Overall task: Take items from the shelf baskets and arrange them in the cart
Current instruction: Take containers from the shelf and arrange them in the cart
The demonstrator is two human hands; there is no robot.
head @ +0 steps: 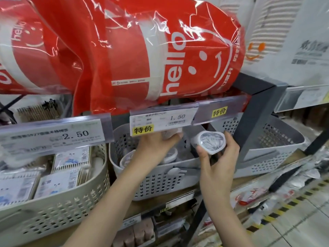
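Step in hand: picking from the middle grey shelf basket [156, 182]. Right hand [219, 157] held a round clear-lidded tub of small white items [211, 142], fingers curled round it, above the basket's right end. Left hand [156, 145] reached inside, gripping another pack [170, 133]; contents unclear. Next, judged: lift both clear under the price rail [163, 120] and carry to the cart, not in view.

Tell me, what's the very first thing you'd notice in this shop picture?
The giant red bag with "hello" and a smiley face, lying on the top shelf, grabs the eye first. Just below it, two hands reach into a grey basket: the right hand holds a small round white tub, and the left hand grips something under the yellow price tag.
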